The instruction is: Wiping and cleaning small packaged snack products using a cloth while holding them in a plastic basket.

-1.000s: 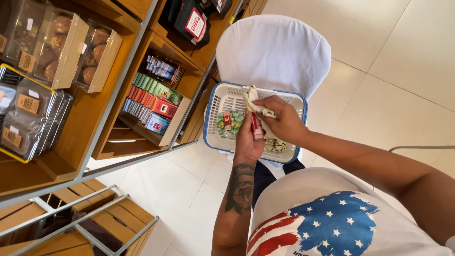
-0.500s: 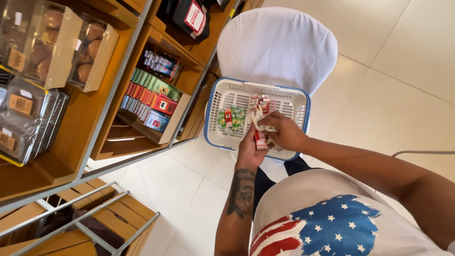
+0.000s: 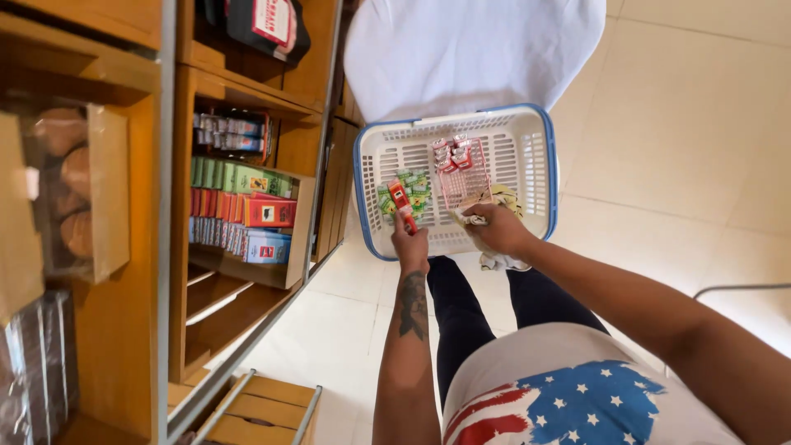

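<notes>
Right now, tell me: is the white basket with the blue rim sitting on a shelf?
No, the basket hangs out over the tiled floor, beside the wooden shelves, with both hands at its near edge.

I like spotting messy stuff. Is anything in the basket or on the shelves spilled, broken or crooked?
Nothing looks spilled or broken. Small packs lie loose in the basket, not lined up like the boxes on the shelf. The left hand holds a red pack, and the right hand grips a cloth at the rim.
</notes>
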